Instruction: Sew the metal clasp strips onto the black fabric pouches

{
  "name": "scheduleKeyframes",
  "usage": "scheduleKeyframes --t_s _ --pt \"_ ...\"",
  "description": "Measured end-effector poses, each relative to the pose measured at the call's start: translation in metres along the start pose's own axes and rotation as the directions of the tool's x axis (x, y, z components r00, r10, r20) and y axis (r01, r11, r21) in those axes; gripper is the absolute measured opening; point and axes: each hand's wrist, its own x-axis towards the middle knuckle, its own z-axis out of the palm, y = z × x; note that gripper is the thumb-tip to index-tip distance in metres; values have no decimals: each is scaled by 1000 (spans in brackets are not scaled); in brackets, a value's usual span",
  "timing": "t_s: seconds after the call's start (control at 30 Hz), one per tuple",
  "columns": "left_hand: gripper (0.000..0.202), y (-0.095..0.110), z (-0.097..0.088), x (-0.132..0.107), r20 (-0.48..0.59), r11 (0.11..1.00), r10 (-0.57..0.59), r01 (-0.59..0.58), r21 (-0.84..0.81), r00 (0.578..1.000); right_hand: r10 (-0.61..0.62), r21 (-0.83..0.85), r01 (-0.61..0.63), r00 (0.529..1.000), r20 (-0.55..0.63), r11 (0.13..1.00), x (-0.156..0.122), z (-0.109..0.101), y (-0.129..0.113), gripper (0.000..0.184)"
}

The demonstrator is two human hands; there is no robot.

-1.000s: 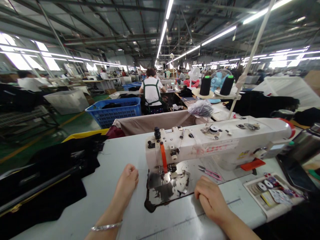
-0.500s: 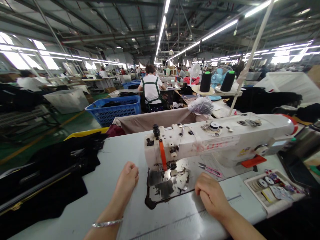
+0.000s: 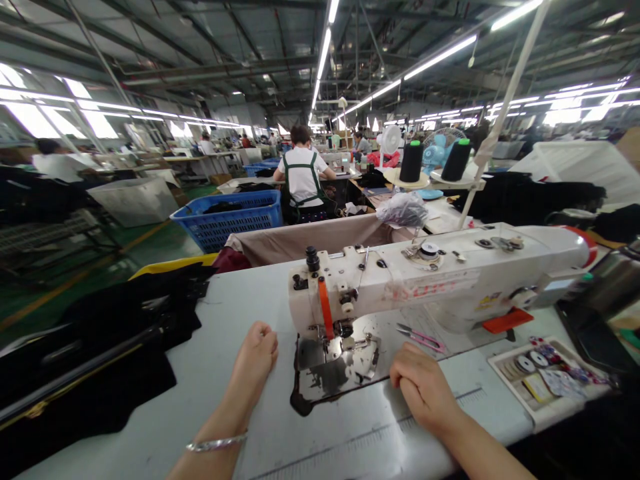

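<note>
My left hand (image 3: 257, 353) rests as a loose fist on the pale worktable (image 3: 210, 380), left of the sewing machine's needle area, and nothing shows in it. My right hand (image 3: 419, 385) is also curled closed, at the front edge of the metal bed plate (image 3: 345, 373), with no object visible in it. Between and behind the hands stands a white sewing machine (image 3: 415, 287) with an orange strip (image 3: 325, 310) on its head. No fabric lies under its presser foot. Pink-handled thread snips (image 3: 423, 338) lie on the machine bed just beyond my right hand.
Black fabric (image 3: 125, 340) is heaped on the left. A tray (image 3: 543, 377) of bobbins and small items sits at the right. Behind the machine are black thread cones (image 3: 411, 163), a blue basket (image 3: 230, 220) and a seated co-worker (image 3: 301, 175) facing away.
</note>
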Motion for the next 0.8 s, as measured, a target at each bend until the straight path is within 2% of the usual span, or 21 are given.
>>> scheduleKeyframes --t_s 0.8 --pt "24 2 1 -1 0 1000 -13 13 -4 1000 -9 -15 9 1000 -15 1000 0 1 1 20"
